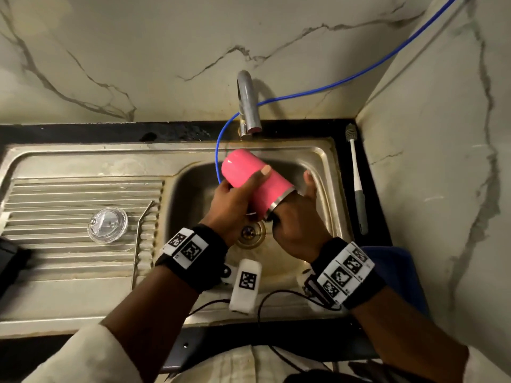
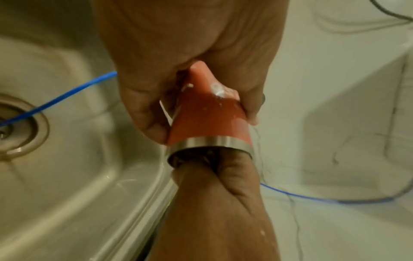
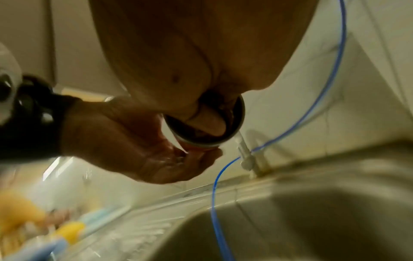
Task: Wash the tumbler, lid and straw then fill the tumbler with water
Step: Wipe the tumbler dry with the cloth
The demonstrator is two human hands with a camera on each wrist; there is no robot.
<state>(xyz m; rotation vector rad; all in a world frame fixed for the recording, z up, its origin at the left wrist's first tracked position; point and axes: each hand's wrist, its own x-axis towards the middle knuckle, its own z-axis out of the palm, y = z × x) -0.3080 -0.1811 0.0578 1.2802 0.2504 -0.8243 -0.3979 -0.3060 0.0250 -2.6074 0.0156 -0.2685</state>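
Pink tumbler [image 1: 250, 181] tilted over the sink [image 1: 326, 161], below the tap [image 1: 247, 106], left hand [image 1: 235, 203] wrapped around its body. Right hand [image 1: 298, 228] at its steel rim, fingers [image 3: 208, 120] pushed inside. Lid [image 1: 107, 224] and straw [image 1: 142, 222] on the ribbed drainboard [image 1: 55, 194] to the left.

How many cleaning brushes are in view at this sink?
1: a long-handled bottle brush lying on the dark counter strip right of the sink basin. The right wrist view shows blurred items by the drainboard; another brush could be among them.
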